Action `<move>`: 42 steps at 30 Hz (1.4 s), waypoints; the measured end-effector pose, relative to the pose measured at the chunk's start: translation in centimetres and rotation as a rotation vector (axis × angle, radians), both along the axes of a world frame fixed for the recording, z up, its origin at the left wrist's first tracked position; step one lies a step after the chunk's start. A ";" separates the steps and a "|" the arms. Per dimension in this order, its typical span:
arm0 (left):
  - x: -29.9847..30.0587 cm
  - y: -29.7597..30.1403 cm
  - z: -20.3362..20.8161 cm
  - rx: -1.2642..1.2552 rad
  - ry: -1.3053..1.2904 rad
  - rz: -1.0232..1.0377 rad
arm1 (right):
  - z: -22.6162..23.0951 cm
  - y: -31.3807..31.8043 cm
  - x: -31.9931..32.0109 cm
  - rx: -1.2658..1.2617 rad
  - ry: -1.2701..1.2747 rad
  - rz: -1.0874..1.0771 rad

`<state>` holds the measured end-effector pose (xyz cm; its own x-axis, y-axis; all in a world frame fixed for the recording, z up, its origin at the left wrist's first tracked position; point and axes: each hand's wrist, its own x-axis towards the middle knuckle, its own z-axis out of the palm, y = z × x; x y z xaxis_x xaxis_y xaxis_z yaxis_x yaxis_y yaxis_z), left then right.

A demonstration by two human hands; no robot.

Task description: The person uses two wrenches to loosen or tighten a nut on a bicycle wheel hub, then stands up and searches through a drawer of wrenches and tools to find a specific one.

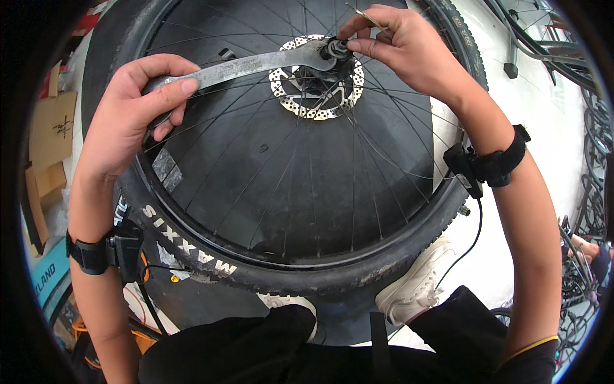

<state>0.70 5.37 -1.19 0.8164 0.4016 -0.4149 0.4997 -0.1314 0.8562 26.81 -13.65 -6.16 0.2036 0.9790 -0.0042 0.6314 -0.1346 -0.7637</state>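
My left hand (pixel 144 96) is wrapped round the handle of a long flat steel open-end wrench (pixel 256 64). The wrench's jaw sits around the hub axle (pixel 334 50) of a bicycle wheel, above the perforated disc brake rotor (pixel 350 95). At the axle's end, the thumb and fingers of my right hand (pixel 406 48) are closed together. A thin metal piece (pixel 368 17) sticks out from behind those fingers; its full shape is hidden. The wheel's black tyre (pixel 268 272) lies in front of me, its spokes running out from the hub.
Beneath the wheel is a dark mat (pixel 275 173). My white shoes (pixel 409 288) are close to the tyre's near edge. Cardboard (pixel 54 131) stands at the left. Bicycle parts (pixel 556 51) and another person's hand (pixel 583 248) show along the right.
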 end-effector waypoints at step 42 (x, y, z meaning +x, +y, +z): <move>3.3 -1.2 2.5 0.007 0.267 0.190 | 0.9 0.2 -0.7 -0.336 0.400 -0.339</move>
<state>4.01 4.16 1.36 0.5892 0.5400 -0.6011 0.7226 -0.0192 0.6910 26.15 -13.49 -5.30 0.4218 0.7922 -0.4409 0.1855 -0.5514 -0.8134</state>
